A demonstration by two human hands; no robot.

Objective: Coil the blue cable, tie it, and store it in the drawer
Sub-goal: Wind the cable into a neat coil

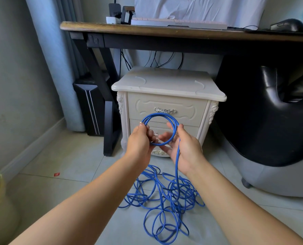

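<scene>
1. Dead ahead at centre frame, my left hand [140, 140] pinches the gathered turns of the blue cable [158, 114], fingers curled round them at the 9 o'clock edge of the coil [162, 114].
2. My right hand [184, 149] sits palm-up at the coil's 3 o'clock edge, with the strand lying in the crook of its thumb. Its fingers are blurred, so I cannot tell whether it grips or only cradles.
3. The coil stands upright between both hands, only a few turns thick, facing me like a dial.
4. The relation that matters: the free run leaves the coil near 4 o'clock, crosses the right palm and drops toward 6 o'clock into the loose pile [165, 202] on the floor [67, 156], below and between my forearms. The feed line is near vertical, and the right hand is the nearer one.
5. I judge the next turn calls for the right hand to draw slack up from 6 o'clock and pass it left; the pile's crossed loops could snag.
6. Beyond the hands at 12 o'clock, the drawer [166, 103] looks shut.
</scene>
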